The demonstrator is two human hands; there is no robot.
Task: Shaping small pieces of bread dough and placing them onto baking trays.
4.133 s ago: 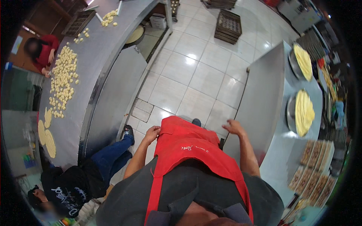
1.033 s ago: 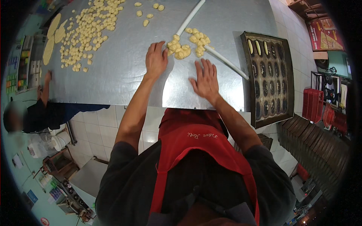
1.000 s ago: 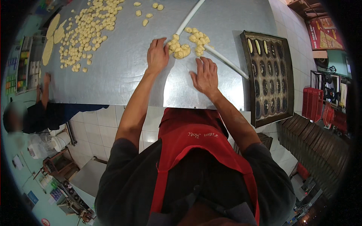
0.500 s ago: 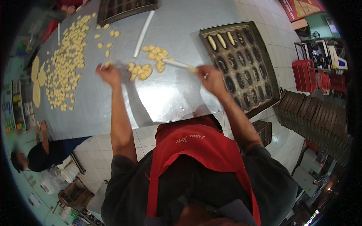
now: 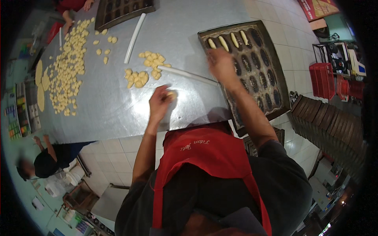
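Note:
My left hand (image 5: 158, 105) is over the metal table, its fingers closed on a small dough ball (image 5: 171, 95). My right hand (image 5: 221, 67), smeared by motion, hangs over the left side of a dark moulded baking tray (image 5: 283, 84). Whether its fingers hold anything does not show. Rolled dough strips (image 5: 234, 39) lie in the hollows of the tray's far row. A white rolling pin (image 5: 189, 74) rests between my hands, its right end by the tray. Two clumps of dough balls (image 5: 138, 79) sit beyond my left hand.
Another white rod (image 5: 135, 38) lies farther back. Many dough balls (image 5: 71, 65) and flat dough sheets (image 5: 40, 94) cover the left side. A second tray (image 5: 124, 15) stands at the far edge. Co-workers' hands (image 5: 87, 4) show far left. Stacked trays (image 5: 327, 129) and red crates (image 5: 322, 80) stand right.
My left hand came right and nearer with a dough ball. My right hand left the rolling pin and moved over the tray. One more dough strip lies in the far row.

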